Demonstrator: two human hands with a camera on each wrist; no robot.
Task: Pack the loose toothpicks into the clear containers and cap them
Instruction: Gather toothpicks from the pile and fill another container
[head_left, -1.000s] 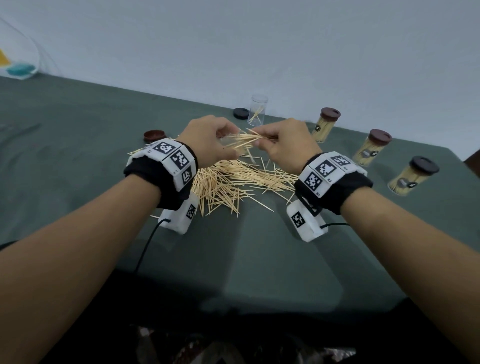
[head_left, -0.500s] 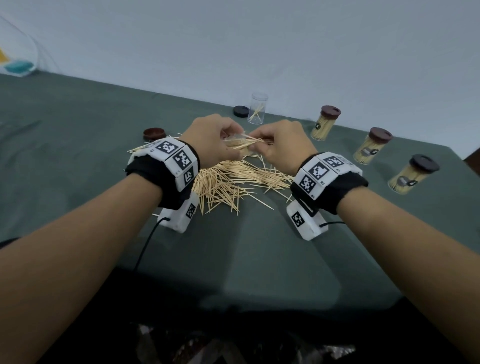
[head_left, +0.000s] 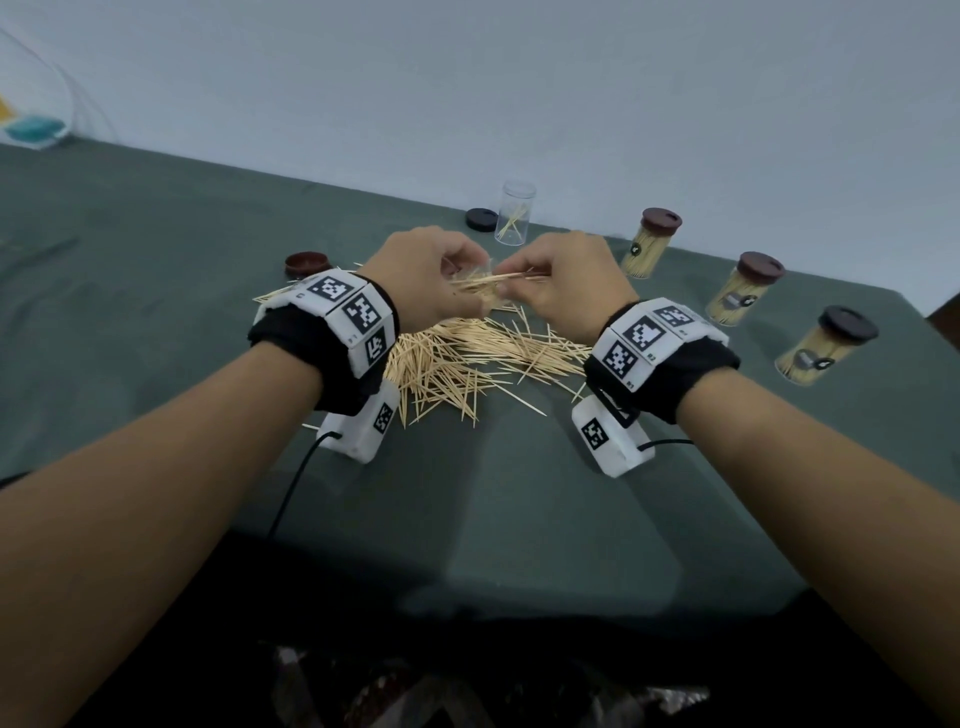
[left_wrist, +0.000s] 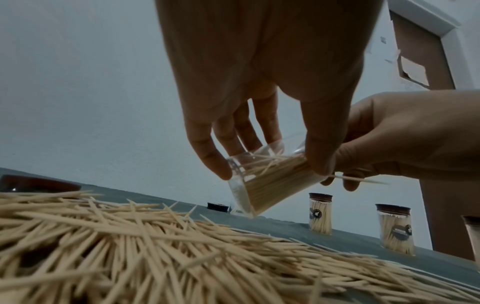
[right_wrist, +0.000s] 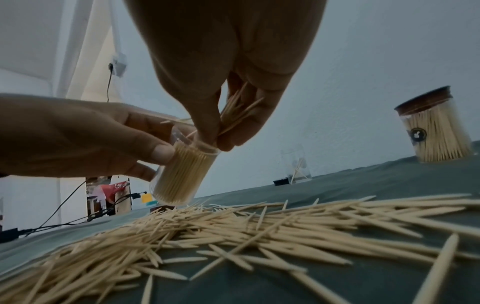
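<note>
My left hand grips a clear container nearly full of toothpicks, tilted above the table; in the right wrist view the same clear container shows its open mouth toward my right hand. That right hand pinches a small bundle of toothpicks at the mouth. One toothpick sticks out below its fingers. A big pile of loose toothpicks lies on the green cloth beneath both hands. A brown cap lies left of the pile.
A nearly empty clear container stands at the back beside a black cap. Three capped, full containers line the right side. The green table ends at a front edge near my forearms.
Both hands stayed together over the pile. The bundle in my right hand has drawn level and closer to the mouth of the held container.
</note>
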